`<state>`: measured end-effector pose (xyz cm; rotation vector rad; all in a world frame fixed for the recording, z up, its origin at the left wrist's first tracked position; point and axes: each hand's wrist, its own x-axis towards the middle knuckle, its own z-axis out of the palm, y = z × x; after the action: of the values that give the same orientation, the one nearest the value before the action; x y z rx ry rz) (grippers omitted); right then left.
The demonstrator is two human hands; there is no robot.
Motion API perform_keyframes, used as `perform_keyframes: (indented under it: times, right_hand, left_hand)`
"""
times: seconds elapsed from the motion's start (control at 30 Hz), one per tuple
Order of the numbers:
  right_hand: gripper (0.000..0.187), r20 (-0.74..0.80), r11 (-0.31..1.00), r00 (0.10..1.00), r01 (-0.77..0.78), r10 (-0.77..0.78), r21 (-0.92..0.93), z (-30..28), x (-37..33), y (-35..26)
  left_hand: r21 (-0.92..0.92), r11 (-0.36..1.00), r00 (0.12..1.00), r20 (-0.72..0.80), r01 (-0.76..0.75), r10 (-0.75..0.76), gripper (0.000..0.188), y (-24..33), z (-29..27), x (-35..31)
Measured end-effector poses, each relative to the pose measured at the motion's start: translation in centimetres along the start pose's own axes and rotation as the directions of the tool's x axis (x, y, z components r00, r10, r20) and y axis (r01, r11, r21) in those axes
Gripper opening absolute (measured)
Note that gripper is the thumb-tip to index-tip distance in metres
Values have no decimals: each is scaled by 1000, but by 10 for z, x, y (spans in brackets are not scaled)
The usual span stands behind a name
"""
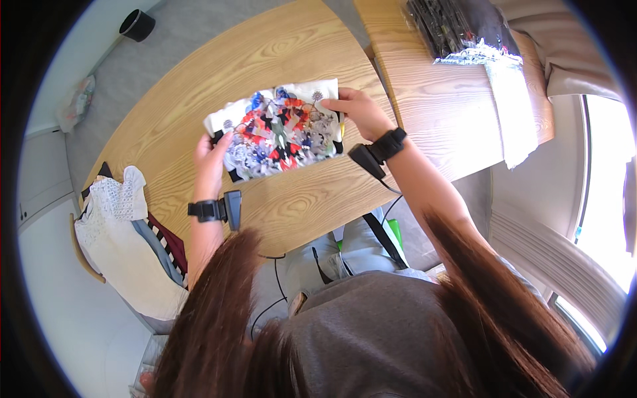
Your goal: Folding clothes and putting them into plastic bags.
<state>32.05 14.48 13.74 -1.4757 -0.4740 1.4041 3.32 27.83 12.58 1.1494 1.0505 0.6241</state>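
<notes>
A folded white garment (282, 129) with a red, blue, grey and black print is stretched between my hands over the wooden table (298, 212). My left hand (211, 159) grips its left edge, thumb on top of the cloth and fingers mostly hidden beneath. At the upper right corner, my right hand (358, 111) pinches the fabric, thumb on the printed face. Black cloth shows under the garment's lower left and right edges. Each wrist carries a black strap with a small black device.
Several garments, a white lace one (116, 225) outermost, hang over a chair at the left. A second wooden table (431, 119) at the right bears plastic-wrapped items (458, 30) and a white cloth (512, 113). A black bin (137, 25) stands on the floor. Cables hang near my lap.
</notes>
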Motion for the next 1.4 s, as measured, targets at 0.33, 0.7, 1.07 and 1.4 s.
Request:
perform_keyframes:
  times: [0.33,0.7,1.07,1.4]
  right_hand:
    - [22,185,721,879,468,-439,-512,-35,-74,4]
    - [20,-300,909,926,95,-231,-407,-27,-66,96]
    - [20,-351,679,824,55,-446,-732,8,-38,88]
    - [19,-93,983,989,101,-116,-152,18,-65,60]
  left_hand:
    - [672,585,887,276,-454,371,22,17,-16,-99]
    - [434,895,990,-132,107,-54,39,-85,-20,-120]
    - [675,481,815,343,-559,466,31,-36,115,-101]
    - [536,750,921,266,-388,286,38,-47,159,-78]
